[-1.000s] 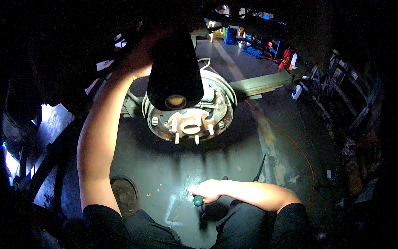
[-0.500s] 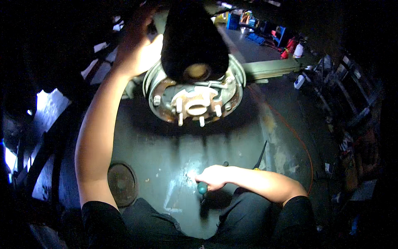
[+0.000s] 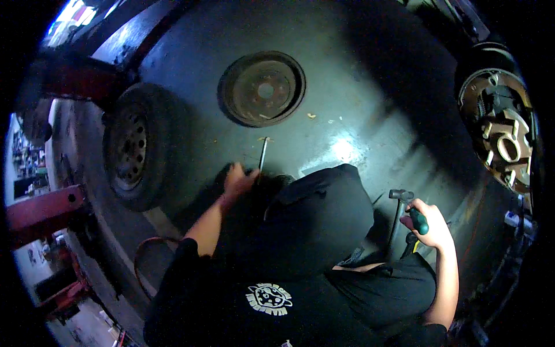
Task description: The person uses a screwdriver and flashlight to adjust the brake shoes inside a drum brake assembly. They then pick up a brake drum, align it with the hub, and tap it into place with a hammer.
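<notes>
Now we are reaching low over the floor [image 3: 191, 52] with our left hand [image 3: 238, 181], which was up beside the wheel hub [image 3: 495, 136] a moment ago. Its fingers are blurring beside a slim metal rod [image 3: 263, 153], so we cannot tell whether they are gripping it. Our right hand [image 3: 435, 226] is still clasping the green handle [image 3: 421, 222], a hammer [image 3: 397, 222] showing just beside its fingers. Our view has turned: the hub is now appearing past the floor's right edge, the rusty drum [image 3: 251, 103] is lying toward its far edge, and a tyred wheel [image 3: 155, 121] is standing toward its left edge.

Grey floor [image 3: 191, 46] beneath rusty drum [image 3: 250, 95], wheel [image 3: 132, 151]
</notes>
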Motion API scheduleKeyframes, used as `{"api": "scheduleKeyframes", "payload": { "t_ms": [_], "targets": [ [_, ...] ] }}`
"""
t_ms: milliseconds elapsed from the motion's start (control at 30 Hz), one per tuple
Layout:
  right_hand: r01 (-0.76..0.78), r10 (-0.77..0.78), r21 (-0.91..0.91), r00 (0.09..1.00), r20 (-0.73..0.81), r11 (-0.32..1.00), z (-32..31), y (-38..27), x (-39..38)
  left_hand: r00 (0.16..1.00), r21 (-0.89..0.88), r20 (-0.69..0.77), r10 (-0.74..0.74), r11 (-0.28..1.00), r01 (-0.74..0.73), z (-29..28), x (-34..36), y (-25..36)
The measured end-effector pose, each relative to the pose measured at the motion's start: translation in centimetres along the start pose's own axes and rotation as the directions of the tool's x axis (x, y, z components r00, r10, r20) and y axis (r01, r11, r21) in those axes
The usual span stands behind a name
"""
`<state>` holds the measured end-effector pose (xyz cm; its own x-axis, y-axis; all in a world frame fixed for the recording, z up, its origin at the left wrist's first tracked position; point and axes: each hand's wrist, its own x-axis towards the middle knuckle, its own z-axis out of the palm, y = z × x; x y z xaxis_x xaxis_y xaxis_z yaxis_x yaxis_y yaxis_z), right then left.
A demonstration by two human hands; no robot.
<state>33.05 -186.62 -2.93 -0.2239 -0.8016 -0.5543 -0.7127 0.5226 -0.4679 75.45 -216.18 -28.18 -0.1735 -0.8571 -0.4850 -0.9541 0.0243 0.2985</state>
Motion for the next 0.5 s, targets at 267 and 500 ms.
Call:
{"api": "scheduleKeyframes", "payload": {
  "t_ms": [267,500],
  "targets": [
    [0.120,-0.123,-0.033,0.984,-0.126,0.992,-1.0,1.7,1.3,0.933,-0.073,0.315,0.175,0.984,-0.160,-1.0,-1.5,4.2],
    [0.082,-0.080,-0.002,0.966,-0.247,0.997,-2.0,0.3,-2.8,0.926,0.004,0.072,0.370,0.929,-0.371,-4.3,3.0,6.5]
  ]
}}
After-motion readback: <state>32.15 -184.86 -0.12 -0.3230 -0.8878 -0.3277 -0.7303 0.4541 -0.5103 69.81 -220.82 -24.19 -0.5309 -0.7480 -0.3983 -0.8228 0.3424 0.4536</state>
